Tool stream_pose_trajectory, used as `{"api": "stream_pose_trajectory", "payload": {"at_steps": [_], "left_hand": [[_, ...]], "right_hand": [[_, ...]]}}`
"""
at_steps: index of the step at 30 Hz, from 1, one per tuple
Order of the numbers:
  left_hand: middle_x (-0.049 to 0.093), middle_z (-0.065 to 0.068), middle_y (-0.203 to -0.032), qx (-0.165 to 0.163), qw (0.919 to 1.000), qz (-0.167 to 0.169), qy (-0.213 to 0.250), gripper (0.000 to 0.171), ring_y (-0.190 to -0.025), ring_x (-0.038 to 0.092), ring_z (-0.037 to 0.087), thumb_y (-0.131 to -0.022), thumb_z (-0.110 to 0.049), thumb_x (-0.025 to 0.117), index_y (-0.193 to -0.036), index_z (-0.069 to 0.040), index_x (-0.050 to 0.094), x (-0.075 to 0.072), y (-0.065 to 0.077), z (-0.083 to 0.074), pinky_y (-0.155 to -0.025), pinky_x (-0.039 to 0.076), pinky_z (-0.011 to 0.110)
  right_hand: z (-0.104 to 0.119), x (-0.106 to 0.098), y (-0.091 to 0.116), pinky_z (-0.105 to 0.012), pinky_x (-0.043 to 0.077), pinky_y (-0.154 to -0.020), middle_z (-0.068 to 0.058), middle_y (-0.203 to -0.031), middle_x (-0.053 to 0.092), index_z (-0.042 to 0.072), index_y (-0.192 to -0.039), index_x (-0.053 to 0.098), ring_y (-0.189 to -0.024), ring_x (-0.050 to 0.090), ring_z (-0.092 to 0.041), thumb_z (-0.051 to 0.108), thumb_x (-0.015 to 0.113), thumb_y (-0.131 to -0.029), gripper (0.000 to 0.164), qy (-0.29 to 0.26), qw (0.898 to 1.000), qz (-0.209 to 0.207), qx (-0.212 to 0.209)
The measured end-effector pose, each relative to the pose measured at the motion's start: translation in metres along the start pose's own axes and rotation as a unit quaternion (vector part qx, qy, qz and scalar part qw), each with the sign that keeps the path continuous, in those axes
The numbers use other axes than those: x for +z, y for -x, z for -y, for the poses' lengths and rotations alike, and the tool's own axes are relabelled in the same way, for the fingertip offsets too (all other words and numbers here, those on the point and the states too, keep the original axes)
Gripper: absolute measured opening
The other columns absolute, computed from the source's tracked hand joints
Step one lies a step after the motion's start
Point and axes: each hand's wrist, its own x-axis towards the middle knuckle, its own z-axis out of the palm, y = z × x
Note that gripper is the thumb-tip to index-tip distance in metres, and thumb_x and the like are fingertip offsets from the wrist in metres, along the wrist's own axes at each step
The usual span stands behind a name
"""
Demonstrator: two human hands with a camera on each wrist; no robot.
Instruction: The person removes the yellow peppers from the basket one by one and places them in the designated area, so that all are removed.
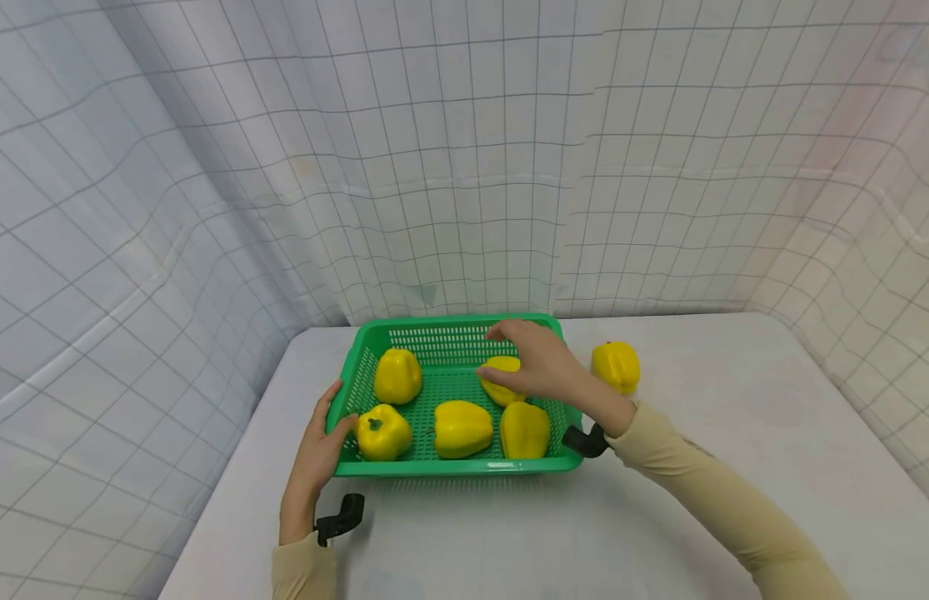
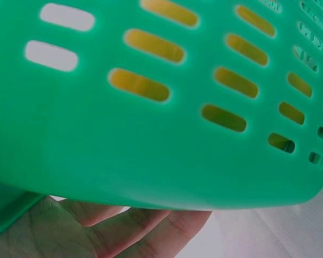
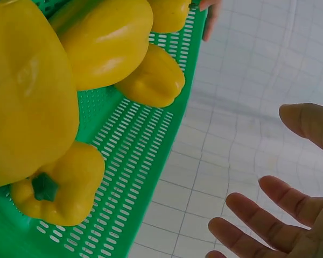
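A green plastic basket [image 1: 449, 469] with slotted walls stands on the white table, several yellow bell peppers [image 1: 462, 429] lying inside. My left hand [image 1: 317, 450] grips its left rim, the thumb over the edge by the front-left bell pepper [image 1: 385, 433] and the fingers along the outside. In the left wrist view, the basket wall [image 2: 97, 140] hides part of those fingers. Over the basket's right half hovers my right hand [image 1: 542, 362], fingers apart and holding nothing. It partly covers a bell pepper [image 1: 501, 392] in the head view. The right wrist view shows its spread fingers [image 3: 269, 217].
One more yellow bell pepper [image 1: 616, 367] sits on the table [image 1: 734, 417] to the right of the basket, beyond my right wrist. A white curtain with a grid pattern [image 1: 457, 167] hangs behind the table and along both sides.
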Motion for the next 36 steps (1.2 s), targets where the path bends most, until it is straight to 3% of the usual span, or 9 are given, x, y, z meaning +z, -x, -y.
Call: {"api": "stream_pose_trajectory", "payload": {"at_steps": [9, 17, 36], "left_hand": [[0.010, 0.015, -0.156, 0.003, 1.0000, 0.003, -0.001, 0.062, -0.128, 0.026, 0.038, -0.101, -0.027, 0.044, -0.154, -0.030, 0.011, 0.001, 0.000, 0.000, -0.098, 0.023, 0.058], [0.010, 0.014, -0.156, 0.003, 1.0000, 0.003, 0.002, 0.061, -0.127, 0.027, 0.037, -0.101, -0.027, 0.044, -0.153, -0.030, 0.012, 0.002, -0.002, 0.000, -0.098, 0.023, 0.058], [0.011, 0.015, -0.155, -0.002, 1.0000, 0.003, 0.001, 0.062, -0.126, 0.028, 0.037, -0.101, -0.028, 0.044, -0.153, -0.031, 0.011, 0.001, 0.002, -0.002, -0.098, 0.024, 0.056]], "right_hand": [[0.011, 0.011, -0.008, -0.037, 0.042, -0.092, -0.003, -0.120, 0.061, 0.011, -0.123, 0.059, -0.111, 0.054, -0.019, 0.044, 0.069, -0.084, 0.052, 0.027, 0.995, 0.095, -0.029], [0.010, 0.026, -0.015, -0.037, 0.038, -0.096, 0.001, -0.129, 0.055, 0.016, -0.131, 0.055, -0.116, 0.050, -0.018, 0.052, 0.070, -0.081, 0.064, 0.058, 0.978, 0.194, -0.048], [0.013, 0.055, -0.030, -0.033, 0.038, -0.097, -0.007, -0.136, 0.049, 0.008, -0.137, 0.047, -0.117, 0.049, -0.020, 0.045, 0.074, -0.080, 0.074, 0.036, 0.945, 0.325, -0.024]]}}
